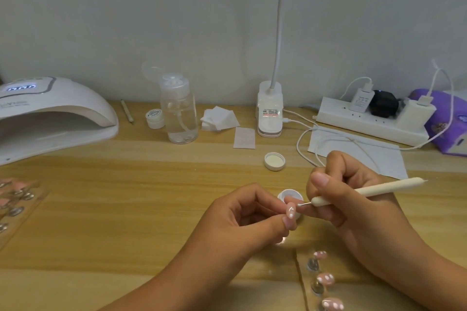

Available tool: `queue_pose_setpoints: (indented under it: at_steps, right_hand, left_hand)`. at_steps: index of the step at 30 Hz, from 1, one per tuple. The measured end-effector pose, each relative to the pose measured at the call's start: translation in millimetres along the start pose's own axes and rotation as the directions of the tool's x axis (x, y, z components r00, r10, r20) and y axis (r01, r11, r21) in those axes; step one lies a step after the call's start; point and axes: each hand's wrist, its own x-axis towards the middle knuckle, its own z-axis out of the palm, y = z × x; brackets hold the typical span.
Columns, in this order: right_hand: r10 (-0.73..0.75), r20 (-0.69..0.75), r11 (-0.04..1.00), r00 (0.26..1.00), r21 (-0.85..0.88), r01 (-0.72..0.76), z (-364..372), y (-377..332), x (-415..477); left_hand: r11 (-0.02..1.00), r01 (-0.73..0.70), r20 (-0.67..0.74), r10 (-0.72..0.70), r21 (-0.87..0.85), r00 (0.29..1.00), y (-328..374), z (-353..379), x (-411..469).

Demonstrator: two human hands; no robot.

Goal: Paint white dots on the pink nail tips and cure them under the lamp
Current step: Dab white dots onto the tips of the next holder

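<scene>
Right hand (pixel 348 199) grips the pen (pixel 366 190); left hand (pixel 242 219), over the small pot (pixel 290 194), pinches one pink nail tip (pixel 290 211) — pen point just beside it.
Tip likely light, stiff, slick — wet dots would smear; hold by the edges only.

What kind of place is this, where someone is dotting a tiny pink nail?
Probably a small nail-art desk, maybe at home. A white curing lamp sits on the wooden table, dotted pink nail tips stand in a row, and the right hand holds a dotting tool.

Pale grey wall (pixel 151 7); light wooden desk (pixel 126 209); clip lamp (pixel 269 113).
</scene>
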Motion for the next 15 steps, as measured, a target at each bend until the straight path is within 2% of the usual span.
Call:
queue_pose_setpoints:
  at_steps: [15]
  right_hand:
    - [-0.011,0.022,0.997,1.000,-0.074,0.013,-1.6,2.8,0.2]
  left_hand:
    - [0.999,0.031,-0.023,-0.031,0.033,0.999,5.9,3.1,-2.2]
